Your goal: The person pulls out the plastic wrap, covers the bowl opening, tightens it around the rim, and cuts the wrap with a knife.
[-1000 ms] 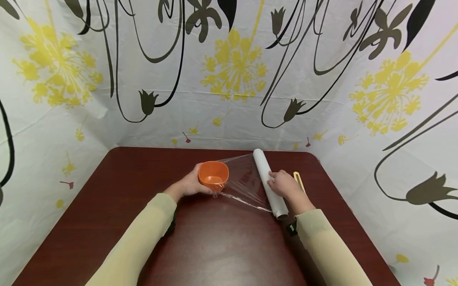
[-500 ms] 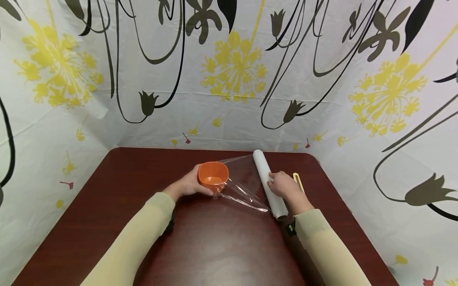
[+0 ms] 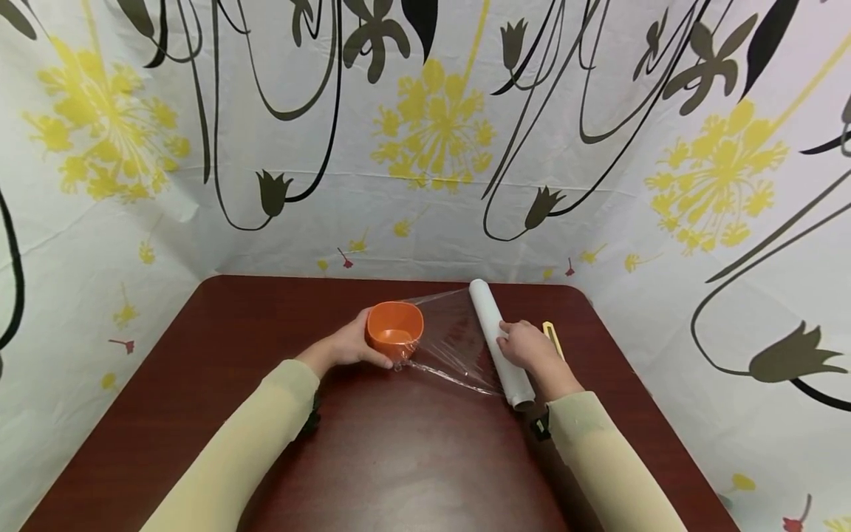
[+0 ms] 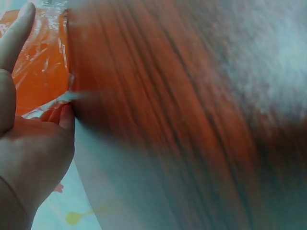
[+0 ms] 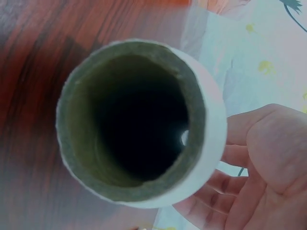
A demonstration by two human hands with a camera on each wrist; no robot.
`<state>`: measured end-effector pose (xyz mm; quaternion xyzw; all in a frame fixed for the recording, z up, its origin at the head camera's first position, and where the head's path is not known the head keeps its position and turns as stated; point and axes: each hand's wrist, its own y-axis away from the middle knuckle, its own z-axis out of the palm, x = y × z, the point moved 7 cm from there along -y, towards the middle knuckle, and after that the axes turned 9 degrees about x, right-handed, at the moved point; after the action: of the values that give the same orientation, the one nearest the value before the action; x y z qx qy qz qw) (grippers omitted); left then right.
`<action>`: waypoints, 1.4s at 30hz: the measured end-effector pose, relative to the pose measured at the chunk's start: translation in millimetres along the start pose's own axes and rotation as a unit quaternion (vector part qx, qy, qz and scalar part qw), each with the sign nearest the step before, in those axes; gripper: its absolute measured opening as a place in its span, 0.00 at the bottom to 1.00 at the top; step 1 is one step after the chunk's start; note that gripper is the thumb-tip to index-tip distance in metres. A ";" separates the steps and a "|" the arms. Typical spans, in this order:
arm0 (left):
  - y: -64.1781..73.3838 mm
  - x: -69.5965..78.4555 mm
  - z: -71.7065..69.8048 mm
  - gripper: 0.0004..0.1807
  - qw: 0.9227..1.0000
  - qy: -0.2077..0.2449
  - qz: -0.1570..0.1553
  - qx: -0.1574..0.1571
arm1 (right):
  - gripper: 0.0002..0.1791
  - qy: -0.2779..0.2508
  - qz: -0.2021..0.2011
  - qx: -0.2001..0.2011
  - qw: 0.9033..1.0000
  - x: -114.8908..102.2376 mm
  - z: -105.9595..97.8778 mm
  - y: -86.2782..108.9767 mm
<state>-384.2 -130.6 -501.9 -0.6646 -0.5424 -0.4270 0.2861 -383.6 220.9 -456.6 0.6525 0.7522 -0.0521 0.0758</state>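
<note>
I see a big red-brown table [image 3: 399, 451] filling the lower middle of the frame. Clear wrap [image 3: 452, 336] stretches between a white roll [image 3: 512, 375], right of centre, and an orange bowl [image 3: 395, 324], just left of centre. The left hand [image 3: 349, 344] grips the bowl's left side — the right hand [image 3: 530, 347] curls its fingers over the roll. A little yellow tool [image 3: 550, 332] lies just beside it, to the right.
</note>
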 end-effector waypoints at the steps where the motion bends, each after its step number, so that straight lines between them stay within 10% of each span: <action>1: 0.4 -1.5 -0.2 0.72 1.000 -0.002 -0.006 0.001 | 0.30 -0.002 0.000 -0.001 1.000 0.2 0.5 0.2; 13: 26.5 8.1 -12.5 0.66 0.998 0.025 -0.056 0.006 | 0.31 -0.064 -0.007 0.033 0.997 10.9 -2.4 6.3; 32: 62.3 27.7 -40.7 0.30 0.993 0.092 -0.041 0.067 | 0.29 -0.076 0.020 0.046 0.996 28.9 -6.3 11.5; 42: 44.2 11.8 -29.3 0.55 0.994 0.089 -0.017 0.063 | 0.30 -0.092 0.051 0.060 0.993 57.8 -13.2 10.6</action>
<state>-348.5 -160.7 -473.9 -0.5957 -0.5515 -0.4541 0.3673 -381.6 281.0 -454.0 0.6856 0.7033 -0.1534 0.1083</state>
